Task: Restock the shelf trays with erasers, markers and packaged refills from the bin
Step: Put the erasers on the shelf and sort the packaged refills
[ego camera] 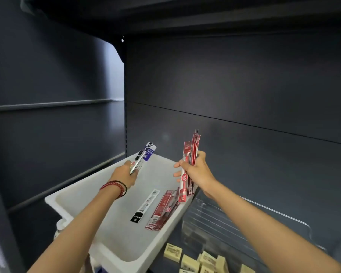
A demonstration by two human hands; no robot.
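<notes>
The left hand (126, 173) clasped slim black-and-blue refill packets (144, 156), angled up-right; their number was unclear. The right hand (197, 170) gripped upright red refill packets (189, 166). One black-and-white packet (146, 205) and several red packets (162, 210) lay lengthwise in the white plastic bin (114, 241).

The white bin (114, 223) floor lies bare from 12 to 9 o'clock; loose refill packets (159, 207) crowd its 3 o'clock wall. The clear tray (244, 223) right of the bin is open above, its floor bare. At 5 o'clock, erasers (201, 261) fill the front tray.
</notes>
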